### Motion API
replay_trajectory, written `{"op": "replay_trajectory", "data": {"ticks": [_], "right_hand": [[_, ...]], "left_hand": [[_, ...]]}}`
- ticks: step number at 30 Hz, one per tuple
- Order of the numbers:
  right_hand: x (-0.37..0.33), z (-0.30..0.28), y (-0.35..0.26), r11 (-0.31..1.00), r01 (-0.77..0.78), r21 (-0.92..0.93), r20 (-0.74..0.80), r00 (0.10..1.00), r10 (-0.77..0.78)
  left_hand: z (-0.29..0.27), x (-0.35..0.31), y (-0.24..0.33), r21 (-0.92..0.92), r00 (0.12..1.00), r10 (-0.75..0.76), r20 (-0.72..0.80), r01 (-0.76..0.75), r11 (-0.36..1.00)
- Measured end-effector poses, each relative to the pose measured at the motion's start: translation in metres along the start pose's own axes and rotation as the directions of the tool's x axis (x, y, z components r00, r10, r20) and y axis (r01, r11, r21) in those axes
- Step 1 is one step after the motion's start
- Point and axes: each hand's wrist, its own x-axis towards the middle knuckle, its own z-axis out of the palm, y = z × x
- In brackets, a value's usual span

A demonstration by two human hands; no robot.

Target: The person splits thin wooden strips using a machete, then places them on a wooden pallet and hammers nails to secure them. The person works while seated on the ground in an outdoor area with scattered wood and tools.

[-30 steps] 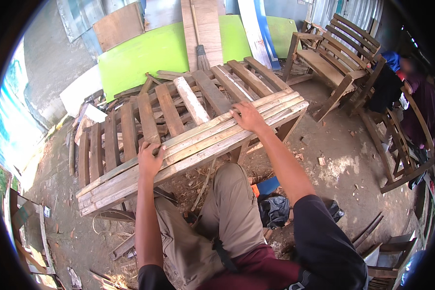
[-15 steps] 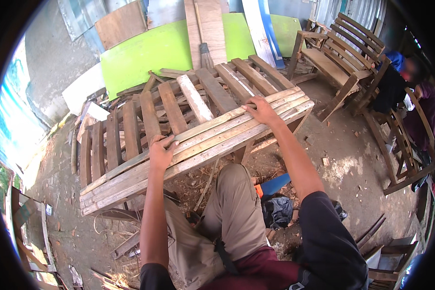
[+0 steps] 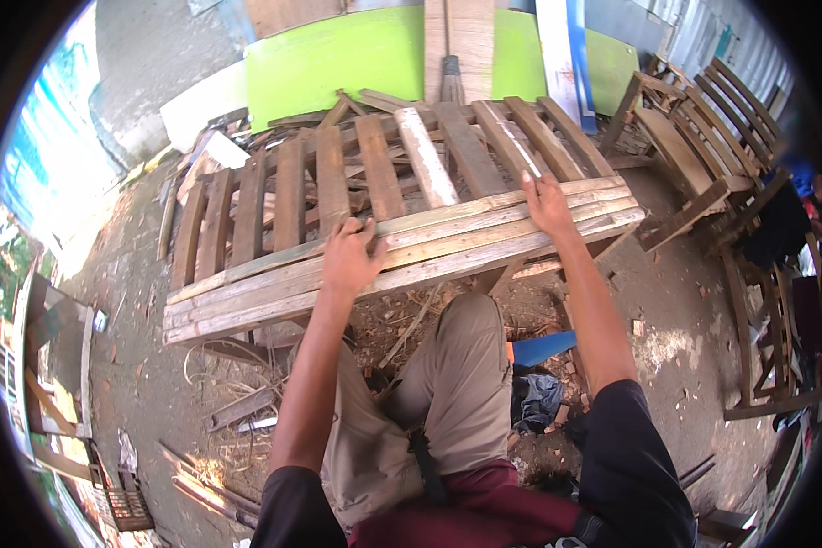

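Several long pale wooden strips (image 3: 274,294) lie side by side along the near edge of a slatted wooden frame (image 3: 332,178). My left hand (image 3: 353,260) is on them left of their middle. Its fingers bend over the farthest strip and its thumb is spread to the right. Nearer the strips' right end, my right hand (image 3: 550,208) holds them too, its fingertips past the far edge and touching a slat. The palm sides of both hands are hidden. One slat (image 3: 426,157) carries white paint; the others are mostly brown.
Scrap wood is piled behind the frame, and a broom (image 3: 451,78) leans on a board there. Wooden benches (image 3: 671,146) stand at the right, with a person partly visible by them. A black plastic bag (image 3: 536,402) and a blue object (image 3: 543,348) lie beside my knee.
The view has turned, so the frame and strips appear farther right and more level. My left hand sits slightly farther right along the strips. Both hands remain on them.
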Motion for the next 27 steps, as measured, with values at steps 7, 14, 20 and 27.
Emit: {"op": "replay_trajectory", "data": {"ticks": [7, 14, 20, 27], "right_hand": [[-0.023, 0.002, -0.014, 0.974, 0.154, -0.167, 0.054, 0.988, -0.147], [-0.025, 0.004, -0.043, 0.990, 0.134, -0.032, 0.249, 0.961, -0.122], [-0.022, -0.001, -0.050, 0.992, 0.124, -0.020, 0.259, 0.959, -0.115], [-0.023, 0.003, -0.044, 0.988, 0.152, -0.004, 0.227, 0.963, -0.147]], "left_hand": [[0.008, -0.008, 0.001, 0.010, 0.998, 0.000, -0.071, 0.001, 1.000], [0.007, -0.011, 0.007, -0.005, 0.995, -0.103, 0.014, 0.103, 0.995], [-0.004, -0.008, 0.006, -0.036, 0.987, -0.104, 0.120, 0.109, 0.993], [-0.022, -0.025, -0.045, 0.062, 0.925, -0.351, -0.143, 0.363, 0.930]]}}
